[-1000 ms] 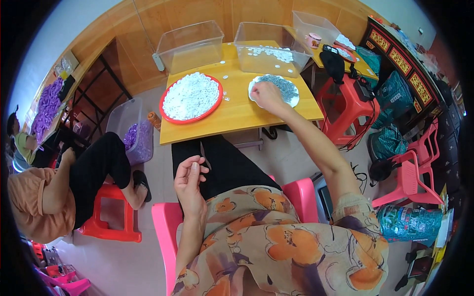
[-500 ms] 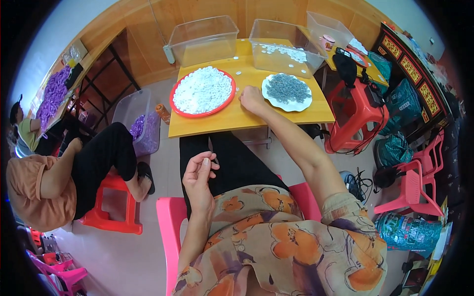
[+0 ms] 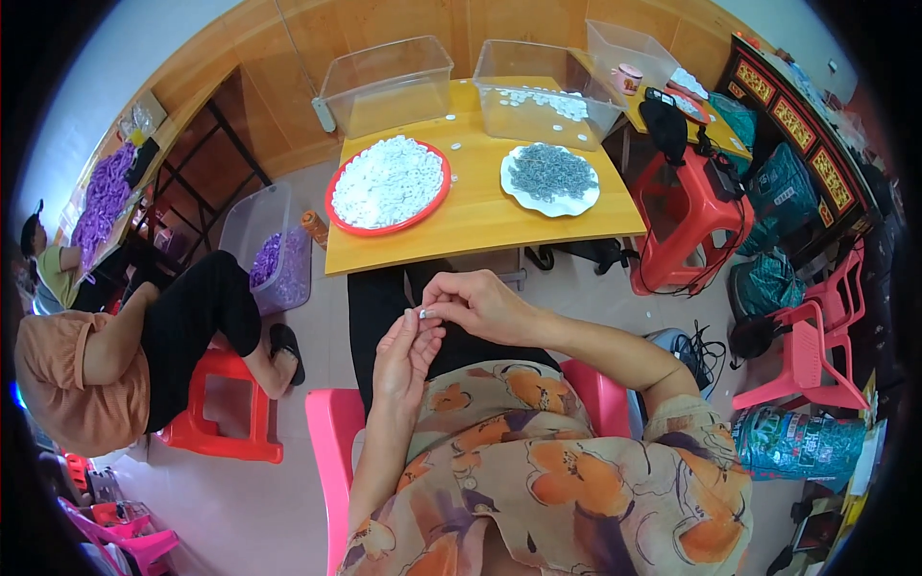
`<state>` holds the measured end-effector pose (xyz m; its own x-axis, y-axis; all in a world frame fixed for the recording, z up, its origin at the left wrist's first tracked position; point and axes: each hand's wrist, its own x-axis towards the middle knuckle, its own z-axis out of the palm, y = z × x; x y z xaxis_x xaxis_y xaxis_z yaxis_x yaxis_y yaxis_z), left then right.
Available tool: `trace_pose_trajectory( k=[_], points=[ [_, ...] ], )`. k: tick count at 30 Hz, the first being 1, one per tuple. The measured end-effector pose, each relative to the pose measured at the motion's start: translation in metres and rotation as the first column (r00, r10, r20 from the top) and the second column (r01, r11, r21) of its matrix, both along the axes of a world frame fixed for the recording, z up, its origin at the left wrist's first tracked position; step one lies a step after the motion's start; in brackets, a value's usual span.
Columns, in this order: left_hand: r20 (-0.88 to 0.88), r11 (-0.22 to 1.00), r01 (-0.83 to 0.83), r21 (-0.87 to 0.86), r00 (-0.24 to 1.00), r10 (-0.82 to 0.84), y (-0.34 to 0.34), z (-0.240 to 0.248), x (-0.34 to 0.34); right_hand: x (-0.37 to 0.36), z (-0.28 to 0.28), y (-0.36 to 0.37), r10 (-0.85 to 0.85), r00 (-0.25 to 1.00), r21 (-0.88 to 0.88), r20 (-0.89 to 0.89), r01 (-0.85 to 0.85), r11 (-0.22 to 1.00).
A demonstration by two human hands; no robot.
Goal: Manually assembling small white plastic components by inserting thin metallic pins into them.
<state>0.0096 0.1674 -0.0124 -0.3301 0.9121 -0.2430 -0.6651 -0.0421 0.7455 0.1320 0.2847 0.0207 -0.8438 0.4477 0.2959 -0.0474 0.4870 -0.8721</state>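
Note:
My left hand [image 3: 397, 357] and my right hand [image 3: 485, 307] meet over my lap, fingertips pinched together. Between them is a small white piece [image 3: 423, 314], too small to make out in detail. On the yellow table [image 3: 480, 240] just beyond, a red-rimmed tray [image 3: 440, 199] bears a heap of small white plastic pieces [image 3: 389, 180]. To its right, a white scalloped plate [image 3: 573, 204] holds a pile of small grey metal-looking pieces [image 3: 551, 171].
Two transparent bins [image 3: 389, 91] [image 3: 538, 120] stand at the table's far side, the right one with white pieces. Left, a seated person [image 3: 77, 374] is near a bin of purple pieces [image 3: 279, 259]. A red stool [image 3: 687, 211] with cables stands right.
My right hand has come back from the table beside the scalloped plate to my left hand over my lap. The fingertips of both hands now meet at the small white piece.

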Motion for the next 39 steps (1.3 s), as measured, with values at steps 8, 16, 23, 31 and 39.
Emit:
trace_pose_trajectory(
  k=[8,16,23,31,39],
  points=[
    [0.245,0.993,0.120,0.005,0.962,-0.117,-0.002,-0.016,-0.007,0.019,-0.009,0.023,0.041,0.983,0.445,-0.178,0.043,0.895],
    [0.176,0.991,0.127,-0.050,0.977,-0.117,0.001,-0.009,0.000,0.090,-0.034,0.199,-0.784,0.563,0.678,0.262,0.470,0.565],
    [0.191,0.994,0.105,-0.019,0.977,-0.099,-0.001,-0.015,-0.004,0.079,-0.033,0.212,-0.828,0.314,0.604,0.464,0.572,0.555],
    [0.206,0.996,0.094,0.004,0.974,-0.093,0.000,-0.015,-0.006,0.076,-0.031,0.216,-0.812,0.262,0.615,0.521,0.545,0.570],
    [0.213,0.995,0.098,-0.013,0.973,-0.093,0.000,-0.015,-0.004,0.059,-0.012,0.204,-0.798,0.294,0.700,0.527,0.383,0.603]
  ],
)
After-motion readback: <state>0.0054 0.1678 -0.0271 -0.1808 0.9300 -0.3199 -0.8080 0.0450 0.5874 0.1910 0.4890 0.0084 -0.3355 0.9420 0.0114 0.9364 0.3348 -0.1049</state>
